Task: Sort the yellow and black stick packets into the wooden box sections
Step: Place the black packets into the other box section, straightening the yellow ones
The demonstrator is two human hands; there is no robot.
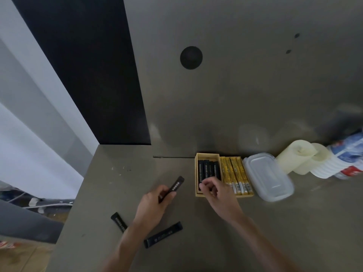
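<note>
A wooden box [197,174] with two sections stands against the wall. Its left section holds several black stick packets [208,169]; its right section holds several yellow stick packets [234,174]. My left hand [154,203] grips one black packet [175,187] just left of the box, the packet pointing up and to the right. My right hand [218,190] hovers over the near end of the left section, fingers pinched at a black packet there. Two more black packets lie on the counter: one [119,222] left of my forearm, one [163,234] beside it.
A clear lidded plastic container [268,176] sits right of the box. Further right lie cream cylinders [294,158], a white ribbed stack [324,167] and wrapped packages [347,154]. The counter's left edge [74,203] drops to the floor.
</note>
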